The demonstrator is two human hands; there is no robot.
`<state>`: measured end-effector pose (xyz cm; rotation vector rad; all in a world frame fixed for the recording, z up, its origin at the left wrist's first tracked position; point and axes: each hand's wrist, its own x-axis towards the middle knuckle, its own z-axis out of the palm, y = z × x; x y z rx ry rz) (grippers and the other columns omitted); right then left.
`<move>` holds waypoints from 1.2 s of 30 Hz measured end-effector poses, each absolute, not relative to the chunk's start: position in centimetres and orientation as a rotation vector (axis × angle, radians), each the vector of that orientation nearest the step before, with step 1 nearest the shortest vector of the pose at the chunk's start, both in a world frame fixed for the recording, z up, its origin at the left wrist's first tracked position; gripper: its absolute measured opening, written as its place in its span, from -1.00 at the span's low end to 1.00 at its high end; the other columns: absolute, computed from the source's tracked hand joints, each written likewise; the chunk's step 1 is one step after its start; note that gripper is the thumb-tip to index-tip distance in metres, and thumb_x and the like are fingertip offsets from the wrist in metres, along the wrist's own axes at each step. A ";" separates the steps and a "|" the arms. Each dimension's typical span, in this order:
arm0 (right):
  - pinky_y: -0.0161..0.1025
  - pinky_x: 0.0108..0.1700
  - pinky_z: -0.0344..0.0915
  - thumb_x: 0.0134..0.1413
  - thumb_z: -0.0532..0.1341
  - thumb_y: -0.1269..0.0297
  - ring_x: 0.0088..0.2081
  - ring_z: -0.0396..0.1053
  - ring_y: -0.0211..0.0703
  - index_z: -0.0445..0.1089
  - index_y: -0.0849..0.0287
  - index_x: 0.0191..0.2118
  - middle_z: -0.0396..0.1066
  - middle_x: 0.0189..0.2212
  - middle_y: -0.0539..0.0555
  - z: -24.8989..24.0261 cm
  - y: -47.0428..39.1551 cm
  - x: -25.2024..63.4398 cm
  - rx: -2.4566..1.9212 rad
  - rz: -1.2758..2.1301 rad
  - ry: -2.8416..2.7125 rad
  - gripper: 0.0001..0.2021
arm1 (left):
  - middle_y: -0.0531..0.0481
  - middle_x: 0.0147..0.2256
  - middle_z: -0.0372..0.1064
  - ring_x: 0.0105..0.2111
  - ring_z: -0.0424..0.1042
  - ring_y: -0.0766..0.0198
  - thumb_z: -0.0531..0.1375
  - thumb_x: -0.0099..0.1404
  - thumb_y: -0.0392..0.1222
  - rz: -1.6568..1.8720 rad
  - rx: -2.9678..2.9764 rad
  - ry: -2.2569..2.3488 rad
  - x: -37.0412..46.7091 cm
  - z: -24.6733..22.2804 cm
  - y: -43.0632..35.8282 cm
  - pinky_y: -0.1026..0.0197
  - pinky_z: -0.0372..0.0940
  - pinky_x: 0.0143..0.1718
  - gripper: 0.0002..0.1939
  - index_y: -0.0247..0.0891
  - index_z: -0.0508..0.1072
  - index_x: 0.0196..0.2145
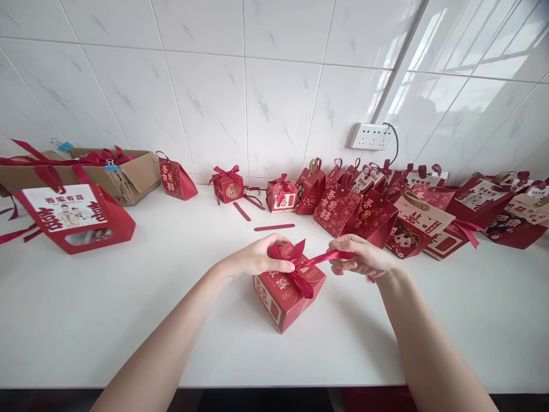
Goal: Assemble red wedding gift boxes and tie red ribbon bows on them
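A red gift box [285, 297] with gold and cream print sits tilted toward me at mid-table. A dark red ribbon [303, 286] is tied in a bow across its lid. My left hand [261, 254] rests at the lid's left side, thumb pressed on the ribbon knot and fingers curled behind a loop. To the right of the box, my right hand [358, 256] pinches one ribbon end, which stretches taut from the knot. Some fingertips of the left hand are hidden behind the bow.
Several red gift boxes [337, 209] crowd the right and back of the white table [171, 320]. A cardboard box [139, 177] of ribbons stands at the left, behind a larger gift box [103, 217]. Two red strips [274, 227] lie beyond my hands. A power strip [369, 136] hangs on the wall.
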<state>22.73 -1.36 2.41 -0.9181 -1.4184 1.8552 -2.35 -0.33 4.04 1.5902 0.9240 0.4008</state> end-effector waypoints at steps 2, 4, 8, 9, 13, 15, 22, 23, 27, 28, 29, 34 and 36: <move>-0.28 -0.46 0.14 -0.04 0.26 0.11 -0.67 -0.07 -0.43 0.17 0.21 -0.67 0.00 -0.76 -0.16 2.2 -1.1 23.2 -0.960 1.844 -1.451 -0.62 | -0.04 -0.09 0.30 -0.12 0.34 0.15 0.30 0.01 -0.07 0.380 1.583 0.920 -2.4 4.2 -0.4 0.20 0.23 -0.20 -0.48 -0.18 0.25 -0.08; -0.31 -0.47 0.13 -0.08 0.28 0.09 -0.66 -0.01 -0.43 0.20 0.21 -0.66 0.03 -0.75 -0.15 2.0 -0.9 23.7 -1.035 1.807 -1.471 -0.63 | -0.03 -0.09 0.29 -0.13 0.33 0.17 0.29 0.01 -0.09 0.375 1.583 0.911 -2.5 4.3 -0.4 0.22 0.22 -0.20 -0.49 -0.18 0.24 -0.09; -0.35 -0.50 0.02 -0.12 0.30 0.09 -0.62 0.06 -0.41 0.29 0.24 -0.62 0.16 -0.71 -0.10 1.9 -0.5 24.3 -1.200 1.704 -1.774 -0.66 | -0.02 -0.12 0.28 -0.13 0.32 0.18 0.30 0.00 -0.10 0.353 1.622 0.914 -2.6 4.5 -0.4 0.23 0.22 -0.22 -0.52 -0.20 0.26 -0.13; -0.35 -0.51 -0.01 -0.12 0.30 0.08 -0.61 0.05 -0.41 0.31 0.25 -0.61 0.19 -0.70 -0.08 1.9 -0.5 24.4 -1.232 1.663 -1.856 -0.67 | -0.02 -0.12 0.28 -0.14 0.32 0.18 0.29 0.00 -0.11 0.344 1.623 0.915 -2.6 4.5 -0.4 0.23 0.22 -0.22 -0.52 -0.20 0.25 -0.13; -0.34 -0.51 -0.04 -0.08 0.26 0.04 -0.59 0.02 -0.40 0.32 0.24 -0.59 0.21 -0.65 -0.07 2.3 -0.5 23.8 -1.342 1.546 -1.952 -0.66 | 0.00 -0.13 0.27 -0.16 0.33 0.18 0.30 -0.02 -0.09 0.321 1.622 0.932 -2.7 4.5 -0.4 0.21 0.22 -0.24 -0.51 -0.18 0.24 -0.14; -0.34 -0.49 -0.02 -0.08 0.24 0.00 -0.56 0.03 -0.39 0.29 0.23 -0.58 0.19 -0.63 -0.08 2.4 -0.6 23.2 -1.358 1.513 -1.920 -0.64 | 0.01 -0.15 0.28 -0.18 0.34 0.18 0.30 -0.02 -0.07 0.315 1.635 0.931 -2.7 4.5 -0.4 0.21 0.22 -0.26 -0.52 -0.17 0.24 -0.16; -0.32 -0.45 0.00 -0.17 0.25 -0.10 -0.53 0.03 -0.34 0.27 0.21 -0.60 0.11 -0.63 -0.09 2.0 -0.5 22.4 -1.474 1.405 -2.034 -0.57 | -0.01 -0.17 0.31 -0.19 0.35 0.17 0.30 -0.01 -0.05 0.306 1.649 0.895 -2.9 4.1 -0.2 0.18 0.24 -0.24 -0.51 -0.16 0.24 -0.13; -0.32 -0.43 0.01 -0.18 0.25 -0.13 -0.51 0.05 -0.33 0.27 0.21 -0.60 0.11 -0.62 -0.08 1.8 -0.4 22.4 -1.489 1.367 -2.010 -0.56 | -0.01 -0.15 0.31 -0.19 0.35 0.17 0.29 -0.01 -0.06 0.310 1.651 0.894 -2.9 4.0 -0.2 0.18 0.24 -0.23 -0.51 -0.16 0.24 -0.13; -0.26 -0.35 0.10 -0.12 0.13 -0.26 -0.45 0.14 -0.25 0.34 0.19 -0.45 0.17 -0.56 -0.03 0.8 0.2 22.0 -1.547 1.095 -1.747 -0.48 | -0.03 -0.10 0.27 -0.16 0.34 0.14 0.29 -0.01 -0.05 0.316 1.658 0.899 -2.9 4.0 -0.3 0.17 0.24 -0.22 -0.51 -0.16 0.25 -0.13; -0.24 -0.33 0.11 -0.11 0.09 -0.29 -0.44 0.16 -0.23 0.35 0.20 -0.42 0.18 -0.54 -0.01 0.5 0.3 21.7 -1.533 1.055 -1.688 -0.45 | -0.03 -0.10 0.27 -0.15 0.34 0.13 0.30 -0.01 -0.05 0.319 1.663 0.905 -2.8 4.0 -0.3 0.17 0.24 -0.21 -0.51 -0.16 0.25 -0.14; -0.23 -0.31 0.13 -0.11 0.07 -0.30 -0.44 0.17 -0.23 0.36 0.21 -0.40 0.19 -0.53 0.00 0.3 0.3 21.3 -1.502 1.056 -1.644 -0.42 | -0.03 -0.10 0.27 -0.14 0.33 0.13 0.30 -0.02 -0.05 0.324 1.666 0.909 -2.8 4.0 -0.3 0.16 0.24 -0.21 -0.51 -0.16 0.25 -0.14; -0.27 -0.36 0.15 -0.03 0.08 -0.22 -0.50 0.14 -0.30 0.28 0.22 -0.52 0.15 -0.56 -0.03 0.2 -0.6 18.1 -1.254 1.361 -1.507 -0.49 | -0.02 -0.12 0.27 -0.15 0.34 0.15 0.29 -0.01 -0.07 0.332 1.645 0.901 -2.7 3.9 -0.3 0.17 0.24 -0.21 -0.53 -0.18 0.25 -0.16; -0.29 -0.39 0.13 -0.01 0.13 -0.13 -0.52 0.13 -0.33 0.23 0.21 -0.54 0.15 -0.57 -0.05 0.4 -1.0 17.2 -1.168 1.476 -1.466 -0.56 | -0.02 -0.08 0.25 -0.12 0.33 0.14 0.29 -0.01 -0.08 0.332 1.642 0.911 -2.7 4.0 -0.3 0.16 0.24 -0.18 -0.51 -0.17 0.25 -0.13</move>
